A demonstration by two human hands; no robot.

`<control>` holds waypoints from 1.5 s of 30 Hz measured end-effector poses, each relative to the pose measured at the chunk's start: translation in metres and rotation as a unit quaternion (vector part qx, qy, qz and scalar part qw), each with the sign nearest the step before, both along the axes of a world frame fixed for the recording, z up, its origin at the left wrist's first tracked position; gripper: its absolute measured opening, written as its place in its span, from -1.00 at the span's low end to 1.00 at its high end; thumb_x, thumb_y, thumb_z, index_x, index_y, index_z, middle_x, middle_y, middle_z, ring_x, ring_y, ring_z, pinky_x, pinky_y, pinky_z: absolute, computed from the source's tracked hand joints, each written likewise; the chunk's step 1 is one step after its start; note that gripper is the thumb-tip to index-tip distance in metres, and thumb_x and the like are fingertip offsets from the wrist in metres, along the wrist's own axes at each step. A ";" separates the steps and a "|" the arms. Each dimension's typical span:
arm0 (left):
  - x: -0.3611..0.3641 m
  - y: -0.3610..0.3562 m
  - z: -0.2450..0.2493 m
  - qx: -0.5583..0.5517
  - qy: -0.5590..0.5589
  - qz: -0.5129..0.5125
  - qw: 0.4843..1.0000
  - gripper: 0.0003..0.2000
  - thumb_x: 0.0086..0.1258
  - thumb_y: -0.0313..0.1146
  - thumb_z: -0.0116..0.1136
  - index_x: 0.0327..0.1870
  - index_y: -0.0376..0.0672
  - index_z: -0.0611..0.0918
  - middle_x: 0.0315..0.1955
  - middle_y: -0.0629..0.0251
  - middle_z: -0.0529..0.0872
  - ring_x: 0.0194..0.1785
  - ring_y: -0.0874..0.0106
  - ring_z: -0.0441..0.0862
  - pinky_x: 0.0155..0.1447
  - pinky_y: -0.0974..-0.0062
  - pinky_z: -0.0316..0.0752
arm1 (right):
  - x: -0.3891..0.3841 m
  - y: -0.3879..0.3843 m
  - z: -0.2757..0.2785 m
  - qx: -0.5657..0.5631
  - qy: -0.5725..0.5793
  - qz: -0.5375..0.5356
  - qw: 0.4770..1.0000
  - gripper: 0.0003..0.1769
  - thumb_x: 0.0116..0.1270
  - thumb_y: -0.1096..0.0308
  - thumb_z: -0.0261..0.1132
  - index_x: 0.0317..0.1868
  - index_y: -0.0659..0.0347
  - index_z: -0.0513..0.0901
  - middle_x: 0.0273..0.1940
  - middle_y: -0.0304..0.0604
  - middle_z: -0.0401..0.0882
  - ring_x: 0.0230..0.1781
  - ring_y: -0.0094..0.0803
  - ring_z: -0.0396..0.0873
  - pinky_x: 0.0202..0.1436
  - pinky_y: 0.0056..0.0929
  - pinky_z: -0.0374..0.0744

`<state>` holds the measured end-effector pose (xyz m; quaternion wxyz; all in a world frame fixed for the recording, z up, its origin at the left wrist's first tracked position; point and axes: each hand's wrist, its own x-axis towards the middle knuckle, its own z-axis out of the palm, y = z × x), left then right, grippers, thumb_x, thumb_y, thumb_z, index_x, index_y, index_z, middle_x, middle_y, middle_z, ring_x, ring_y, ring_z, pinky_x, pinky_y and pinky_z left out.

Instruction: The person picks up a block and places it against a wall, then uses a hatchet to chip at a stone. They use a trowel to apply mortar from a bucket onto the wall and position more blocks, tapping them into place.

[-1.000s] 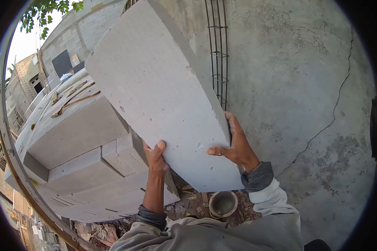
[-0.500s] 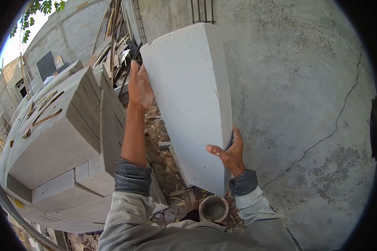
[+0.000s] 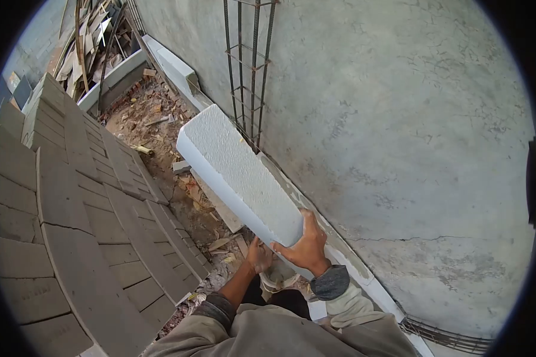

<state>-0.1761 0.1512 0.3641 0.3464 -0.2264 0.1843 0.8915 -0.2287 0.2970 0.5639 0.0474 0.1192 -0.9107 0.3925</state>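
Observation:
A long white block (image 3: 241,175) lies slantwise in the middle of the view, its narrow rough face turned up. My right hand (image 3: 307,244) grips the near end, with the thumb over the edge and the fingers on the far side. Close beside it, my left hand (image 3: 259,256) is at the lower left side of the same block, its fingers partly hidden. Under my hands a round bucket (image 3: 280,275) is partly covered.
Stacked grey blocks (image 3: 83,226) fill the left side. A cracked plaster wall (image 3: 399,149) rises at right, with a low course of white blocks (image 3: 363,276) along its foot. Upright steel bars (image 3: 253,71) stand against it. Rubble (image 3: 143,119) and scrap wood (image 3: 92,47) lie beyond.
The block has been lowered and tilted from upright to slanting, its narrow face now up. My left hand has moved from its far upper edge down near my right hand. The view has turned downward.

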 end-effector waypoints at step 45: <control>-0.285 0.117 -0.245 -0.088 -0.127 0.163 0.974 -0.35 0.65 0.15 -0.39 0.57 -0.10 0.17 0.52 0.16 0.19 0.53 0.11 0.16 0.50 -0.16 0.06 | -0.210 0.077 -0.235 0.319 -0.192 -0.095 0.923 0.02 -0.12 0.13 0.60 0.34 0.28 0.29 0.22 0.13 0.45 0.22 0.14 0.51 0.19 0.10 0.52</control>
